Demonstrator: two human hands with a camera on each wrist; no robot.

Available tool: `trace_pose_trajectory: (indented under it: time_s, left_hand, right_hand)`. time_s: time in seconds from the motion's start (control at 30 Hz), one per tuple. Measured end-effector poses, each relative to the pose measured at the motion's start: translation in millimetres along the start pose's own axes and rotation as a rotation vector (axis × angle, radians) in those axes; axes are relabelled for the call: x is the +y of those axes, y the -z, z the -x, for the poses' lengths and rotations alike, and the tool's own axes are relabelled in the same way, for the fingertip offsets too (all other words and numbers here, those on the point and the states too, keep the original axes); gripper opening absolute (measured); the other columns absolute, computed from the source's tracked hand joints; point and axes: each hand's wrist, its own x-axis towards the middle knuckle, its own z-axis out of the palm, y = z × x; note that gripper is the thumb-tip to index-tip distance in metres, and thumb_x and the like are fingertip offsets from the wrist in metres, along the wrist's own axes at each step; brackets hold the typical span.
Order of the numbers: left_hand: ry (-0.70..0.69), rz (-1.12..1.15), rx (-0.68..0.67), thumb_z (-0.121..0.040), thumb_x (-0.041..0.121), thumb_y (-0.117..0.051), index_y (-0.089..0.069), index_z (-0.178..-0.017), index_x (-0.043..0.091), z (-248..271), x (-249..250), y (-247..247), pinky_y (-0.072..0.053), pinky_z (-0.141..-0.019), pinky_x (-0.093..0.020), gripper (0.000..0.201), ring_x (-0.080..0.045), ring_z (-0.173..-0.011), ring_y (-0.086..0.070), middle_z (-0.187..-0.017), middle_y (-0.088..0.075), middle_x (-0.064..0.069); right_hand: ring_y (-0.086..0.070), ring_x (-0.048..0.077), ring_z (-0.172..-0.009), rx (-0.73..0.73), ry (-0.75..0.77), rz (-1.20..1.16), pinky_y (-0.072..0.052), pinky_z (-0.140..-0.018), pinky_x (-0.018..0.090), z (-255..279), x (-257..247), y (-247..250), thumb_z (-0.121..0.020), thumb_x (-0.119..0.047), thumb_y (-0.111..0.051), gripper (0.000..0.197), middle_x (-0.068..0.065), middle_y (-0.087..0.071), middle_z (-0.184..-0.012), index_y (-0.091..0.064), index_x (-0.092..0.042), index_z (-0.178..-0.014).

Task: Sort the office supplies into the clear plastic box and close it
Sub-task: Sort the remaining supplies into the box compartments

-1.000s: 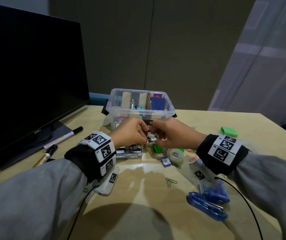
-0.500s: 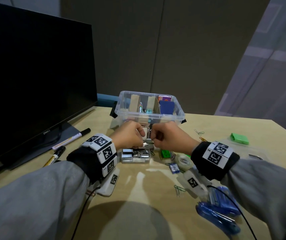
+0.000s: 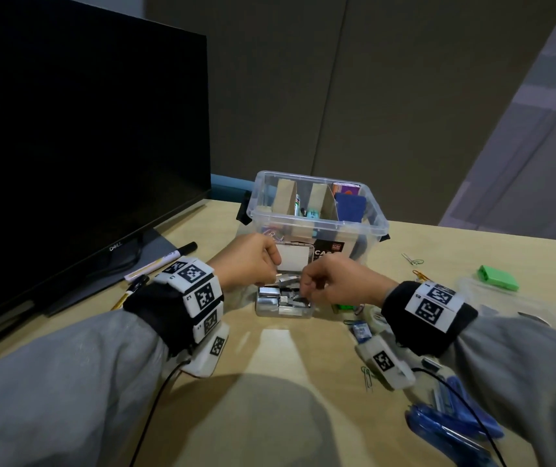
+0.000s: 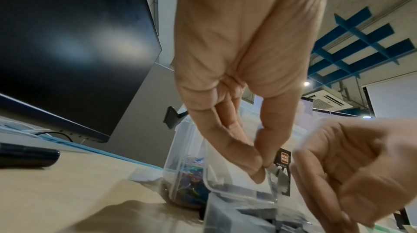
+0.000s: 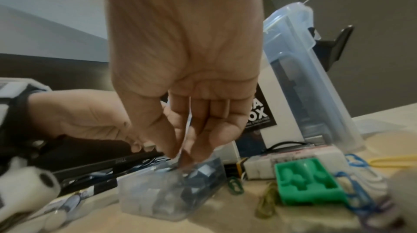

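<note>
While the monitor fills the left of the desk, the clear plastic box stands open just behind both hands, its cardboard dividers upright and some supplies already inside; its lid is not plainly in view, unless the clear sheet at the right edge of the desk is it, which I cannot tell. Nearer, directly in front of that box and between the wrists, sits a small clear staple case with its hinged lid raised toward the box; its long axis runs left to right, so both hands reach it about equally. The left hand pinches thumb to forefinger at the case's lid edge; the right hand has its fingers curled down into the case, pinching what looks like a thin strip of staples, though blur leaves that uncertain. My judgement: the case must be shut, then lifted straight forward into the box. Smaller things lie to the right: a blue stapler cut off by the frame, a green block, a tape roll half hidden by the right wrist, scattered paper clips.
</note>
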Motion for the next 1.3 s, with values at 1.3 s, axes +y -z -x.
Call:
trace_pose_trajectory:
  time_s: [1.3]
  left_hand:
    - [-0.166, -0.681, -0.136, -0.092, 0.024, -0.064, -0.072, -0.107, 0.025, 12.6, -6.3, -2.8, -0.047, -0.087, -0.028, 0.018, -0.008, -0.097, -0.046, -0.104, -0.068, 0.006]
  right_hand:
    - [-0.063, 0.012, -0.06, 0.191, -0.275, -0.394, -0.054, -0.059, 0.023, -14.6, -10.8, -15.5, -0.084, -0.009, -0.073, 0.008, 0.006, -0.069, -0.069, -0.071, -0.008, -0.076]
